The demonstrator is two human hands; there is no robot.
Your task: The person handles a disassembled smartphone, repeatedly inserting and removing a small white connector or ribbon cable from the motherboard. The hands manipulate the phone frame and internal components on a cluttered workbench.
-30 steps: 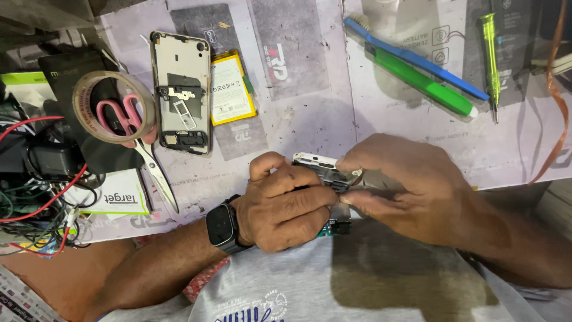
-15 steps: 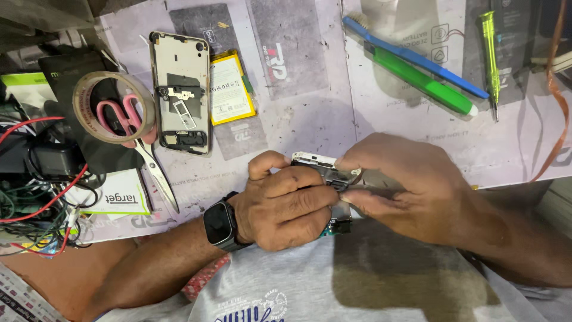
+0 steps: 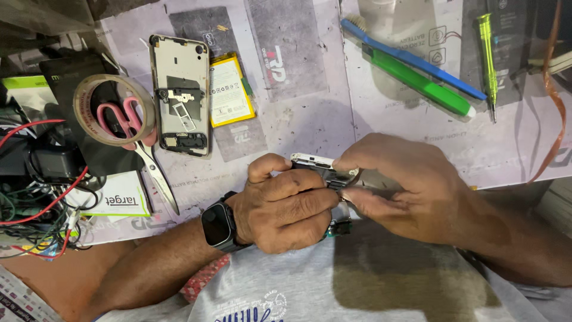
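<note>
While the small phone part (image 3: 314,164) is steadied just below the opened phone shell (image 3: 180,95) by the curled left hand (image 3: 286,206), its edge is pinched by the right hand (image 3: 405,188), apparently for fine work.

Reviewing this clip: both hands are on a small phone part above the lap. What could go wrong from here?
1. The small part is pinched between the left hand and right hand past the table edge; if it slips, it may fall into the lap.
2. The opened phone and its yellow battery lie exposed beside the scissors; a stray nudge could damage them.
</note>
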